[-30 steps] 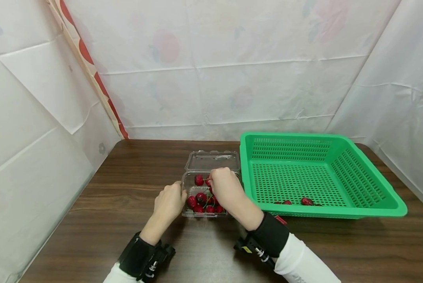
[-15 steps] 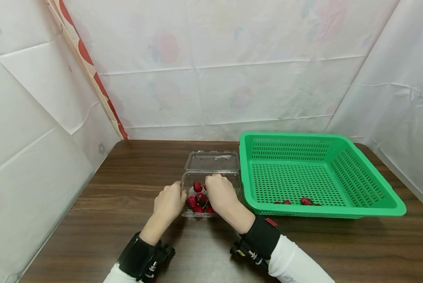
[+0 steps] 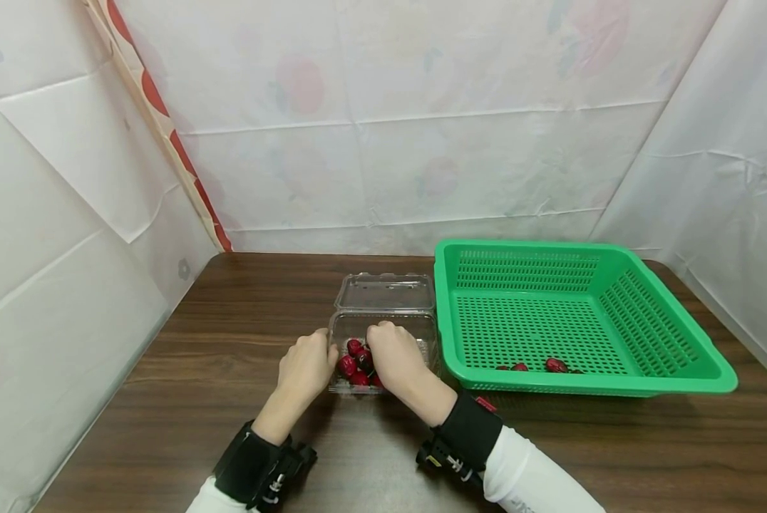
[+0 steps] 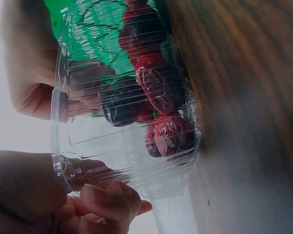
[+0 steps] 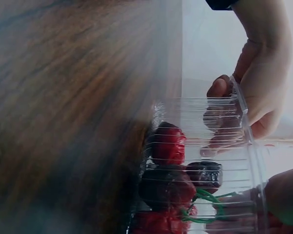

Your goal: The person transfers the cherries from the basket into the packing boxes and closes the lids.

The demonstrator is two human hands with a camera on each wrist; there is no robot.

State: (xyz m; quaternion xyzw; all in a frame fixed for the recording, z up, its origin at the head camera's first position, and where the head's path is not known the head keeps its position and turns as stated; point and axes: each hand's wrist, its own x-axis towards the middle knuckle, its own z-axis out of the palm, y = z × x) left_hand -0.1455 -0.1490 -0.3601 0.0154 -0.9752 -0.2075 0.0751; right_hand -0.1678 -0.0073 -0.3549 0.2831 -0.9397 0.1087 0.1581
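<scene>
A clear plastic clamshell box [image 3: 430, 338] stands on the table with its lid [image 3: 386, 292] folded back. Red cherries [image 3: 347, 365] lie in its front left part. My left hand [image 3: 306, 363] grips the box's left wall; in the left wrist view the thumb is inside and the fingers [image 4: 112, 200] are outside. Reaching over the rim, my right hand [image 3: 398, 360] has its fingertips down among the cherries, close to a dark cherry [image 4: 122, 101]. Green stems [image 5: 205, 202] show beside those fingers in the right wrist view. Whether they pinch a cherry I cannot tell.
Right of the box is a large green plastic basket [image 3: 518, 306], its rim close to the box. Several dark red fruits [image 3: 557, 365] lie at its near side, partly hidden by the rim. Patterned white sheets [image 3: 371, 142] hang behind the brown wooden table [image 3: 242, 299].
My right hand has moved left and slightly toward me inside the box. The back cherry has shifted toward the front left, nearer the others. The left hand has kept its hold.
</scene>
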